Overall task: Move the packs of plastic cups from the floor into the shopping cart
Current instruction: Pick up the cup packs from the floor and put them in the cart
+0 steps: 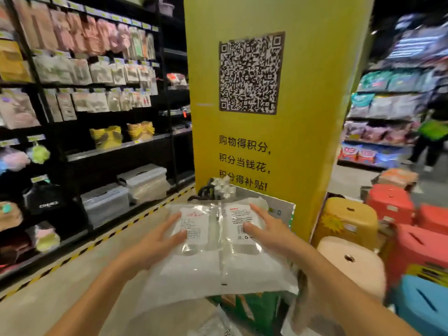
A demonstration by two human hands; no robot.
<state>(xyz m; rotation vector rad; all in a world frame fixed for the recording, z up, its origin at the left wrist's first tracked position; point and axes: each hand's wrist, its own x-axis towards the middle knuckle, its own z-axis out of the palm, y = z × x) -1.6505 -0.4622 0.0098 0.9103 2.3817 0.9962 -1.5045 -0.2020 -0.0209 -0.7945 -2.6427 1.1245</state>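
Packs of cups: two flat, clear plastic packs lie side by side, long edges touching. The left clear pack (194, 229) has a white label with faint red print at the top and rows of small dark text. The right clear pack (238, 223) has a white label with a red strip at the top and a barcode at the lower edge.
Contents: blurred under the glossy, crinkled film, so single cups cannot be made out.
Where they are: raised off the floor, on top of a larger milky-white plastic bundle (218, 272), which sits over a green printed carton (257, 309). Whether this pile is inside a cart cannot be told.
Left hand (152, 243): laid on the left pack's near left corner, its fingers (173, 219) straight and spread, thumb flat across the label.
Right hand (271, 235): laid on the right pack's right edge, its fingers (260, 212) straight and fanned apart, thumb resting beside the barcode.
Just beyond: a tall yellow pillar (278, 132) with a black QR code and black Chinese lettering.
Right side: stacked round-cornered plastic stools (390, 202) in red, yellow, cream and blue.
Left side: black metal shelves (116, 149) hung with packeted goods, clear lidded tubs on the lowest shelf.
Floor (48, 301): pale grey, with yellow-and-black striped tape along the shelf foot.
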